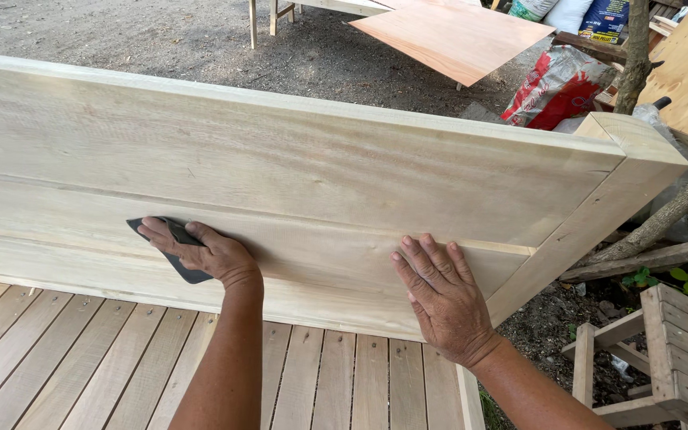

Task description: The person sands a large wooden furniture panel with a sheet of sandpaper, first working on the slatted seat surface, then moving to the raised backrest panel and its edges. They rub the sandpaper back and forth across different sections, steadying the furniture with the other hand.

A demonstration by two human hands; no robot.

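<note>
The fingers of the left hand (205, 253) lie together and press flat on a dark grey sheet of sandpaper (175, 253), pinning it against the tall pale wooden headboard panel (296, 191). The sheet sits on the lower left part of that panel, its corners showing past the fingertips and under the heel of the hand. The right hand (442, 299) rests open on the same panel, fingers spread slightly apart and flat on the wood, holding nothing, well to the right of the sandpaper and near the panel's angled corner post (599, 215).

Below the panel, a floor of narrow light wooden slats (81, 358) runs toward the camera. Right of the post stands a small pale slatted wooden crate (678, 350); what is in it cannot be told. Beyond the panel's top edge, a red and white plastic sack (555, 87) lies full and closed on the gravel ground, with more sacks (583, 16) stacked behind it. A flat sheet of reddish plywood (451, 36) rests farther back, above the panel's top edge.
</note>
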